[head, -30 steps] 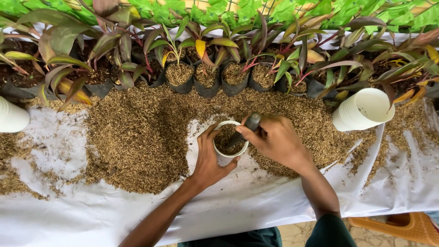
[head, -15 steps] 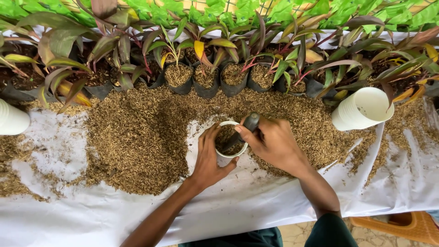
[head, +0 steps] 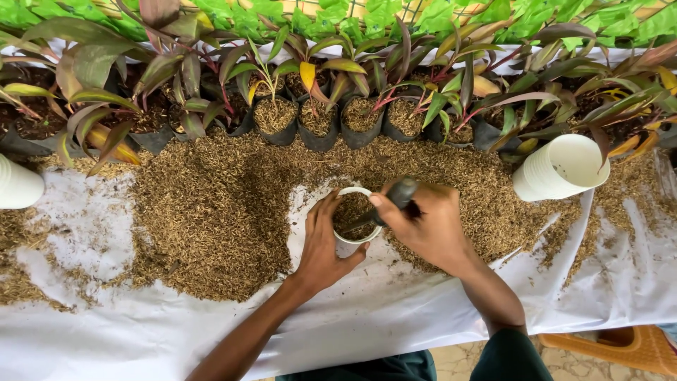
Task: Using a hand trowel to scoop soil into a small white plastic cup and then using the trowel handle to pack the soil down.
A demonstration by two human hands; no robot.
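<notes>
A small white cup (head: 347, 239) filled with brown husk stands on the white sheet (head: 395, 310) at the centre. My left hand (head: 321, 243) wraps around the cup's left side and steadies it. My right hand (head: 427, 226) grips a dark-handled tool (head: 395, 195) whose tip pokes down into the husk inside the cup. A broad heap of the same brown husk (head: 211, 204) spreads over the sheet around and behind the cup.
A row of black grow bags (head: 319, 120) with red-green leafy plants lines the far edge. A stack of white cups (head: 560, 169) lies on its side at the right; another white cup (head: 17, 183) is at the left edge. An orange object (head: 620, 349) sits below right.
My right hand has shifted slightly right, tilting the tool's handle further right while its tip stays in the cup. The left hand and cup have hardly moved.
</notes>
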